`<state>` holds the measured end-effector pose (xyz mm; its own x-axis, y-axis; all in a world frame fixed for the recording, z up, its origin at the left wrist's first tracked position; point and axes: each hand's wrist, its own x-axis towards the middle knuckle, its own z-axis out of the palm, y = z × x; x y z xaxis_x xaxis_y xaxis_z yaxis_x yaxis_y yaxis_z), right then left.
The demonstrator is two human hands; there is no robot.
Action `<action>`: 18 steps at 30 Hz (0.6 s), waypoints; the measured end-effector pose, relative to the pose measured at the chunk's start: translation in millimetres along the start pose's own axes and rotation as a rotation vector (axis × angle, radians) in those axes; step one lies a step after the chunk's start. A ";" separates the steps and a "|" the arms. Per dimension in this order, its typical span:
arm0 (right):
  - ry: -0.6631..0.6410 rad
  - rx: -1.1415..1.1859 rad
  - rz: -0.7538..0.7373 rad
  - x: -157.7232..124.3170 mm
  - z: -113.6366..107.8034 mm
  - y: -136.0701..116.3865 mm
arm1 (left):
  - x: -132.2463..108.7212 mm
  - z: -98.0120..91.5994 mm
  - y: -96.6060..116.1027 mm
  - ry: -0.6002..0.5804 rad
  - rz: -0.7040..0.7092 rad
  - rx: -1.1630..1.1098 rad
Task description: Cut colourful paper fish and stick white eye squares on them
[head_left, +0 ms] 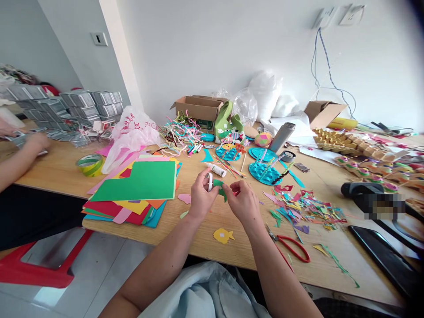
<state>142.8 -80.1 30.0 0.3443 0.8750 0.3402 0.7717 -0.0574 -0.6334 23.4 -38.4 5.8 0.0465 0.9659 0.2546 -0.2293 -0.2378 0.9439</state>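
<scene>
My left hand (pixel 202 198) is closed around a white ring (pixel 210 181) that looks like a roll of tape, and its fingertips also pinch a small green paper cutout (pixel 217 183). The cutout's other end is between the thumb and fingers of my right hand (pixel 244 202). Both hands are just above the wooden table. On the tabletop below them lies a yellow paper fish (pixel 222 235) with a pale patch at its centre. Beyond my fingers is a white tube (pixel 217 170). A red-handled tool with short metal jaws (pixel 294 248) lies beside my right forearm.
Coloured paper sheets (pixel 145 179) are stacked at left, near yellow-green tape (pixel 90 164). Paper scraps (pixel 308 205) and a black phone (pixel 380 260) lie at right. Blue decorated discs (pixel 261 173) and a flask (pixel 282 137) stand behind. Another person's hand (pixel 38 142) works at far left.
</scene>
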 end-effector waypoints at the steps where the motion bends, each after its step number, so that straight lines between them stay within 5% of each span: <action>1: -0.033 0.060 0.017 1.8 -0.2 2.6 | 0.4 0.0 -0.5 -0.012 -0.013 -0.028; 5: -0.211 0.231 0.051 6.5 1.2 8.7 | 1.4 0.2 -2.2 -0.038 -0.058 -0.115; 18: -0.184 0.055 -0.014 6.8 4.9 26.7 | 2.0 -1.3 6.2 -0.032 -0.142 -0.109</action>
<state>163.1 -73.4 12.0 0.2263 0.9490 0.2194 0.7435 -0.0228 -0.6684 20.8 -37.8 11.9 0.1167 0.9848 0.1290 -0.3221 -0.0853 0.9429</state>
